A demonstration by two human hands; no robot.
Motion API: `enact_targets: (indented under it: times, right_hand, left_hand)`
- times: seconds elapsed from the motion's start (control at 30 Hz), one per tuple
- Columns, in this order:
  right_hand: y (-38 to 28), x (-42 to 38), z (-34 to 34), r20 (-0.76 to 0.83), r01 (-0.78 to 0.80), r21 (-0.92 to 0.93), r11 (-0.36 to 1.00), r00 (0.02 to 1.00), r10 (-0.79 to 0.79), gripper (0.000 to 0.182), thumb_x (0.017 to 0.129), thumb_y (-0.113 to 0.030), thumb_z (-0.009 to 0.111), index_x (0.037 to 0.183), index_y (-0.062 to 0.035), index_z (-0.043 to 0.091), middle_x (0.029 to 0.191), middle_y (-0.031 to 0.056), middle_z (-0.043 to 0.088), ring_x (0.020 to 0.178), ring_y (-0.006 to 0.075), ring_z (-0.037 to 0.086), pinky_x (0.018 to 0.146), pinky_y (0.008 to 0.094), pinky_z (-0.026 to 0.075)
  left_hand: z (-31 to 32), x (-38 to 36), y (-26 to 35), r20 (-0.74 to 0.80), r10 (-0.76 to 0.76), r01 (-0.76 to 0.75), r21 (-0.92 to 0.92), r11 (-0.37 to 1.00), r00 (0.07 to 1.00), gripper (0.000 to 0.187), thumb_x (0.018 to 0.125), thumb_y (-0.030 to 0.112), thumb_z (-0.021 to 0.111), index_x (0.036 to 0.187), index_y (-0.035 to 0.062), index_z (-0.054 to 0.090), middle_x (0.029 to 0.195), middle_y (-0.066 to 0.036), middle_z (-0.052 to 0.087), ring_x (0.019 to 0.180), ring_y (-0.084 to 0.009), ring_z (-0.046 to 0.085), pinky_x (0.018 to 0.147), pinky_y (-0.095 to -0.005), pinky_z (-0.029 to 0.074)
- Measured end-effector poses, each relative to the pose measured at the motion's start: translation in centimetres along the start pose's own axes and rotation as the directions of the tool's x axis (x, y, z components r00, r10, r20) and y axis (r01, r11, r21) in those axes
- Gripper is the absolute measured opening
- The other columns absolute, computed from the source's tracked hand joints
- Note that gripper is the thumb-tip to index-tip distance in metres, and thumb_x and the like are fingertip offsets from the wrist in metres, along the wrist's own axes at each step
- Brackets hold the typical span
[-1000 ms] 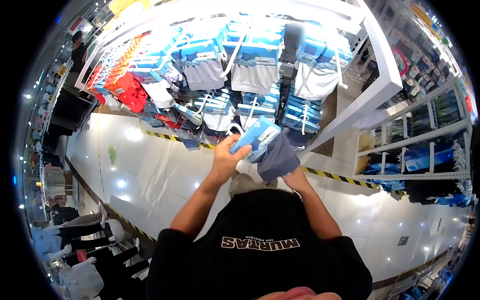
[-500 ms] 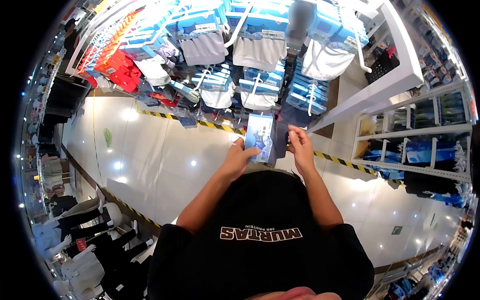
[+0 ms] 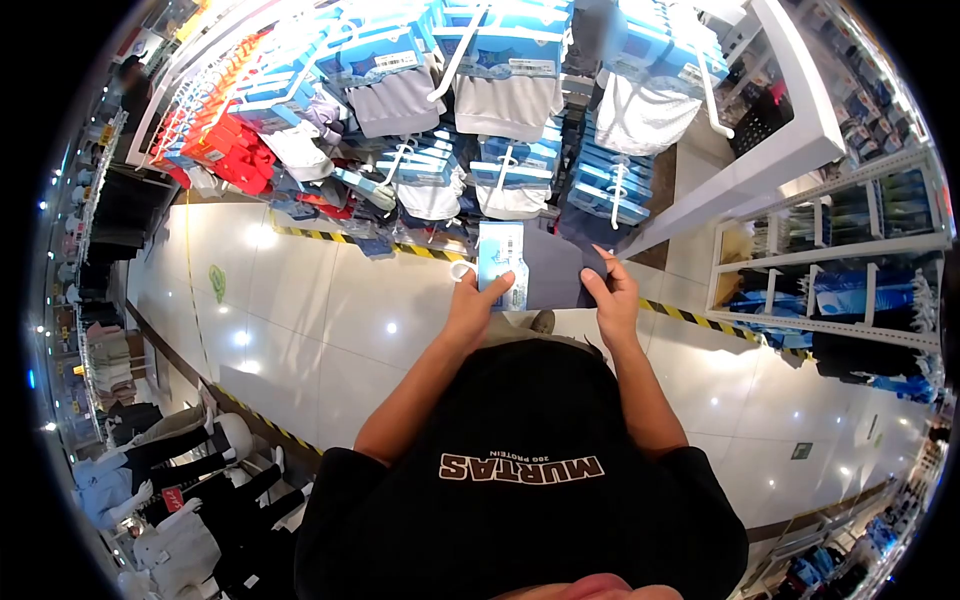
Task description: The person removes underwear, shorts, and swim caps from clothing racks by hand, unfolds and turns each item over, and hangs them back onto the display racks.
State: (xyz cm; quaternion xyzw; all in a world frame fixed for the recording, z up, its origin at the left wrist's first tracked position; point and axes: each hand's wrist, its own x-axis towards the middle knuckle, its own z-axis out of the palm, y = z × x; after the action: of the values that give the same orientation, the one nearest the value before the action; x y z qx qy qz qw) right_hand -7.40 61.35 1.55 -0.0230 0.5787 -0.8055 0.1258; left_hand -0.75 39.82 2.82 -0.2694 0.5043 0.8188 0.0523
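Observation:
A dark grey folded garment (image 3: 553, 268) with a blue and white card header (image 3: 490, 250) is held flat in front of my chest. My left hand (image 3: 476, 303) grips the card end, its thumb lying on the card. At the garment's other end, my right hand (image 3: 612, 290) pinches the grey fabric between thumb and fingers. A white hook or ring (image 3: 461, 270) shows beside the card, near my left hand. Just beyond my hands hang packs with blue card headers (image 3: 512, 160) on a rack.
White hooks on the rack hold grey garments (image 3: 510, 105) and red ones (image 3: 235, 155). A white frame post (image 3: 740, 185) slants at the right, before shelves (image 3: 830, 255). Mannequins (image 3: 180, 490) stand lower left. A person (image 3: 135, 90) is far off, upper left.
The grey garment now lies stretched out sideways between my hands, showing more fabric. The card has shifted slightly left, and my right hand has closed on the garment's end.

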Motion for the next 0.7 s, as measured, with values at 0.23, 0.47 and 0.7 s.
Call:
enact_targets:
  times: [0.23, 0.47, 0.7]
  right_hand:
    - [-4.3, -1.4, 4.1, 0.35, 0.569, -0.5, 0.653, 0.823, -0.448, 0.022, 0.074, -0.011, 0.082, 0.08, -0.0046, 0.062, 0.137, 0.019, 0.051, 0.123, 0.0336, 0.053, 0.103, 0.0421, 0.041]
    - [-4.8, -2.6, 7.6, 0.56, 0.63, -0.539, 0.558, 0.764, -0.322, 0.022, 0.074, -0.01, 0.079, 0.094, -0.0079, 0.07, 0.105, 0.0064, 0.064, 0.093, 0.0276, 0.06, 0.079, 0.036, 0.049]
    - [-4.4, -1.8, 6.4, 0.525, 0.517, -0.443, 0.733, 0.812, -0.256, 0.02, 0.079, -0.002, 0.074, 0.098, -0.0048, 0.067, 0.091, 0.0082, 0.063, 0.079, 0.0245, 0.061, 0.072, 0.0304, 0.049]
  left_hand:
    - [0.5, 0.1, -1.9, 0.042, 0.04, -0.036, -0.082, 0.996, 0.998, 0.029, 0.093, 0.018, 0.067, 0.114, 0.0011, 0.056, 0.105, -0.008, 0.065, 0.093, -0.0138, 0.063, 0.082, -0.0298, 0.052]
    - [-0.7, 0.3, -3.1, 0.275, -0.13, 0.215, -0.303, 0.928, 0.953, 0.024, 0.103, 0.026, 0.043, 0.114, 0.0085, 0.055, 0.102, -0.007, 0.062, 0.093, -0.0176, 0.064, 0.08, -0.0324, 0.056]
    - [-0.5, 0.5, -2.3, 0.224, -0.025, 0.062, -0.162, 0.985, 0.974, 0.022, 0.098, 0.016, 0.058, 0.116, 0.0035, 0.056, 0.107, -0.007, 0.065, 0.095, -0.0165, 0.065, 0.082, -0.0316, 0.054]
